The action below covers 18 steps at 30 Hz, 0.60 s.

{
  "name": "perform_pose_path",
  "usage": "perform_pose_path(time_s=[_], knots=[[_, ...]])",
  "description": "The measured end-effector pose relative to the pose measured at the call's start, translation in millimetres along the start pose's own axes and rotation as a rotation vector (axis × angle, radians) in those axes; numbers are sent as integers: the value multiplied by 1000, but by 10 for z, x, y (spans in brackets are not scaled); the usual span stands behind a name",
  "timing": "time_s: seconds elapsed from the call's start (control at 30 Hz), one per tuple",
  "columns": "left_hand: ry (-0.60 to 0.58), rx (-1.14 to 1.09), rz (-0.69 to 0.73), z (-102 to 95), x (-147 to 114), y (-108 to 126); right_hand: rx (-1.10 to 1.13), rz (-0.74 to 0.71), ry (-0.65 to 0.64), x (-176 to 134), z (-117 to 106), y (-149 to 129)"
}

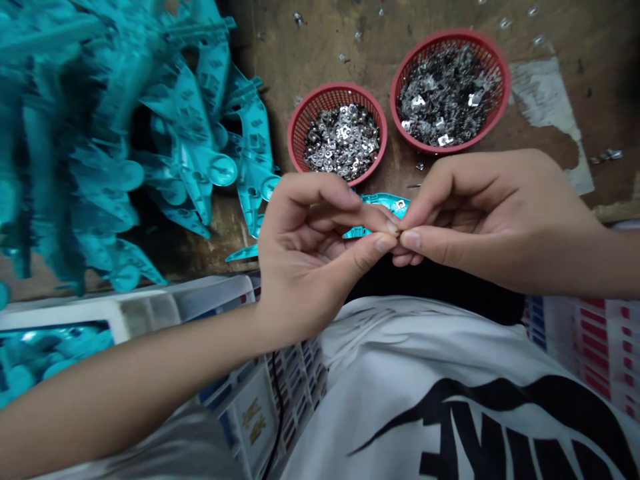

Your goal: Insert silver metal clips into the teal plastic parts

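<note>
Both my hands meet in front of me, fingertips against fingertips. My left hand [313, 247] pinches with thumb and forefinger, and my right hand [480, 223] pinches at the same spot. Whatever lies between the fingertips is too small and covered to name. Behind the hands, partly hidden by them, a turquoise plastic part [385, 200] lies at the table edge with a small metal clip [401, 205] on it. Just beyond are a smaller red basket [295, 133] of shiny metal clips [345, 140] and a larger red basket [506, 80] of metal pieces [447, 97].
A tall heap of turquoise plastic parts [185, 127] fills the left of the wooden table [310, 40]. Loose metal bits [607, 156] and torn paper [550, 107] lie on the tabletop. Below left, a white crate [145, 310] holds more turquoise parts; another crate [595, 347] stands at right.
</note>
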<state>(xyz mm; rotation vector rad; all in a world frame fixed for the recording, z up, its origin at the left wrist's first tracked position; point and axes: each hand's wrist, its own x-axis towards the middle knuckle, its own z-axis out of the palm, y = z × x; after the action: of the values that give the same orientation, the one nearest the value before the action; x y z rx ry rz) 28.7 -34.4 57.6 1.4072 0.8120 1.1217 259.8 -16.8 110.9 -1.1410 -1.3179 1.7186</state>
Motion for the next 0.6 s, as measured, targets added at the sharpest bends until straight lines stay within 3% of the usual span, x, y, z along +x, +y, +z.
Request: perform_pose_path(time_s=[0.23,0.33,0.43,0.6], knots=[[47,-95,-50,17,23,43,-27,15,-27,26,-13,40],[28,-128,-4,0,14,-21,-54,30,-24,23,-24,54],[0,-114,57,-18,0,-85,-56,44,-34,21,-39,62],[25,-22,33,3,7,-20,0,3,-54,28,-48,57]])
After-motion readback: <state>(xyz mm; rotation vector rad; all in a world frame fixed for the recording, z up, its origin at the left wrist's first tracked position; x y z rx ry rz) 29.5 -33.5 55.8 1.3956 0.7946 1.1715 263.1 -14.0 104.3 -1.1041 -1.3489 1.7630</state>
